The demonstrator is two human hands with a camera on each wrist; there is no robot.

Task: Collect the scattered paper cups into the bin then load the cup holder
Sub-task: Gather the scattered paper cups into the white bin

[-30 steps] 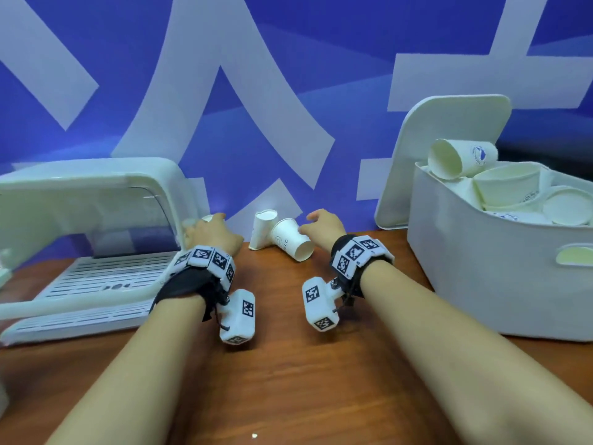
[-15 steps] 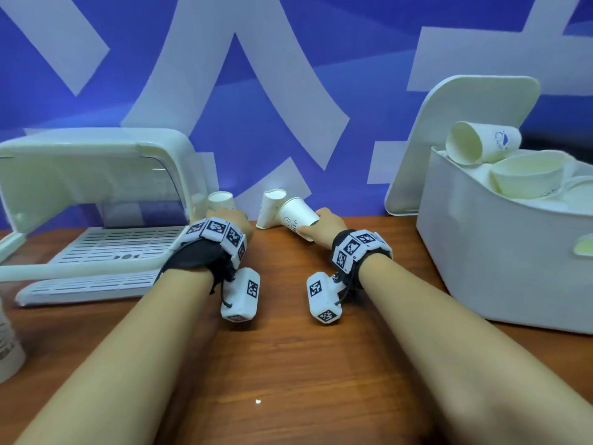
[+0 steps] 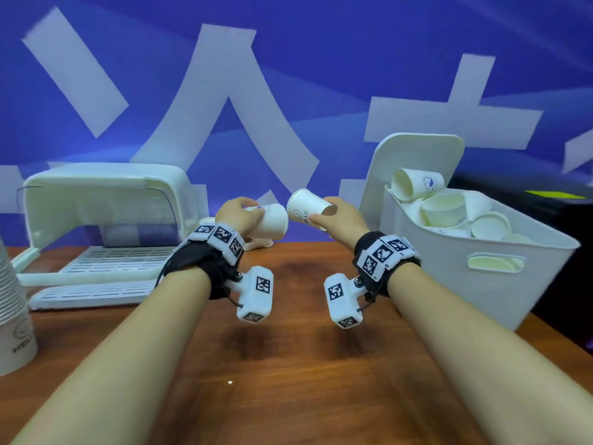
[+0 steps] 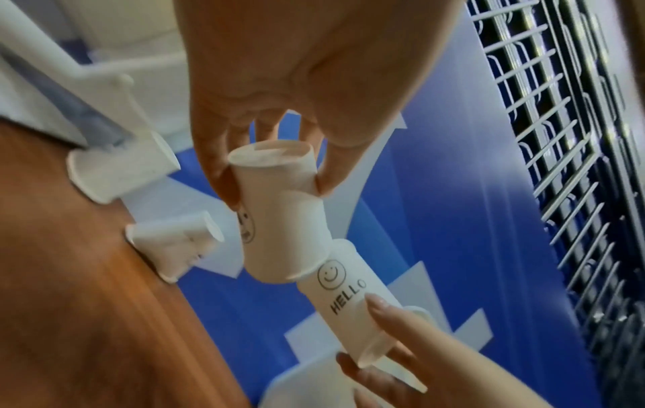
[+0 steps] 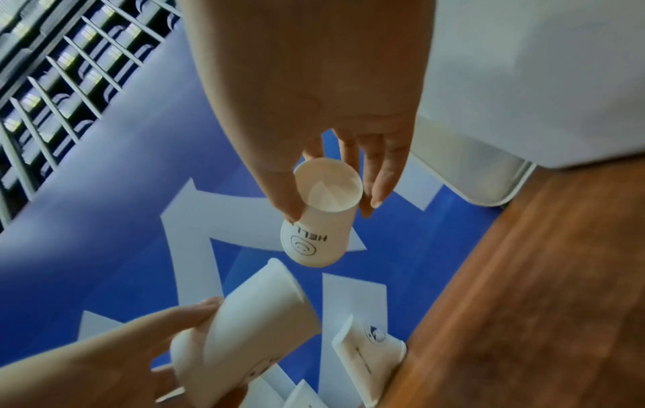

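My left hand (image 3: 239,213) pinches a white paper cup (image 3: 272,221) near its base, held on its side above the table. My right hand (image 3: 340,216) pinches a second cup (image 3: 305,209), printed with a smiley and HELLO, by its base. The two cups' open ends face each other and almost meet. In the left wrist view, my thumb and fingers grip the left cup (image 4: 282,234), with the HELLO cup (image 4: 349,298) just beyond it. In the right wrist view, my fingertips ring the HELLO cup (image 5: 314,237). The white bin (image 3: 449,284) at right holds several cups. The cup holder (image 3: 106,200) stands open at left.
More cups (image 3: 260,243) lie on the wooden table (image 3: 288,364) by the blue wall, seen as cups (image 4: 171,248) in the left wrist view and a logo cup (image 5: 370,353) in the right. A tall cup stack (image 3: 12,300) stands far left. The bin lid (image 3: 417,162) leans on the wall.
Both hands have taken a cup each from beside the wall, lifted them off the table and brought them together, open ends facing.
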